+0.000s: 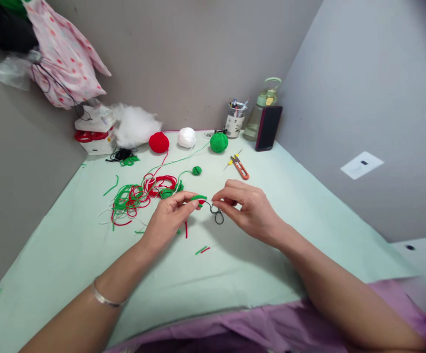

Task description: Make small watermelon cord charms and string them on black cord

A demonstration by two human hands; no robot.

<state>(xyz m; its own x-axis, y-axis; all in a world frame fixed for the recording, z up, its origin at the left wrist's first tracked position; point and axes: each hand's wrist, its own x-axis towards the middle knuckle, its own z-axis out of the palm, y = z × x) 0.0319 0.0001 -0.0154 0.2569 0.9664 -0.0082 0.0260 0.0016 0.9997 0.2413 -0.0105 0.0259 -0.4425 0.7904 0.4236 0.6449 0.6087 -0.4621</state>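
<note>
Between the thumb and fingers of my left hand [178, 208] is a small green, white and red crocheted piece [200, 198]. A black thread [218, 216] runs from this piece and hangs in loops over the table. My right hand [247, 208] pinches the thread close to the piece, thumb against fingertips; whether a needle is in the pinch is too small to tell. Left of my left hand lies a tangle of red, green and white yarn [134, 198]. Short green and red yarn snippets [202, 250] rest on the table below my hands.
Red [159, 142], white [187, 138] and green yarn balls [219, 143] stand along the back. Orange thread snips [240, 167] lie behind my right hand. A pen cup [235, 120], a bottle [260, 115] and a phone [269, 128] stand back right. White stuffing [135, 126] sits back left.
</note>
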